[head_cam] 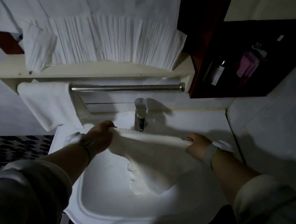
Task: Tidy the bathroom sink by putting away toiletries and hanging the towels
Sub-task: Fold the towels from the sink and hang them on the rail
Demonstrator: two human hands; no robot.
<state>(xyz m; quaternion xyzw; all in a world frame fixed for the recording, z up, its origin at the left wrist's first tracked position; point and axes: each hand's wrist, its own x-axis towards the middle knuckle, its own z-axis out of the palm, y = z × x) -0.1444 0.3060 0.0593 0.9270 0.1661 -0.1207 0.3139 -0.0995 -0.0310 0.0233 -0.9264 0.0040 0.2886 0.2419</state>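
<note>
I have the white towel (pixel 148 150) stretched between my hands above the sink (pixel 102 197), its top edge pulled into a taut line just in front of the faucet (pixel 139 116) while the rest sags down into the basin. My left hand (pixel 101 133) has its fingers curled tight around one corner and my right hand (pixel 197 145) is clenched around the other, so both grips are firm. The chrome towel bar (pixel 127 88) sits just beyond and above, under the cream shelf (pixel 95 68), and another folded towel (pixel 47 103) already hangs at its left end. To do this well, I think I should keep the edge tight and level, lift it clear of the faucet, and lay it over the bare stretch of bar to the right of the hung towel, then even out both falls. The risk is the loose lower part dragging through the basin or snagging the tap. Bottles (pixel 217 70) stand in the dark cabinet (pixel 202 43) to the right
</note>
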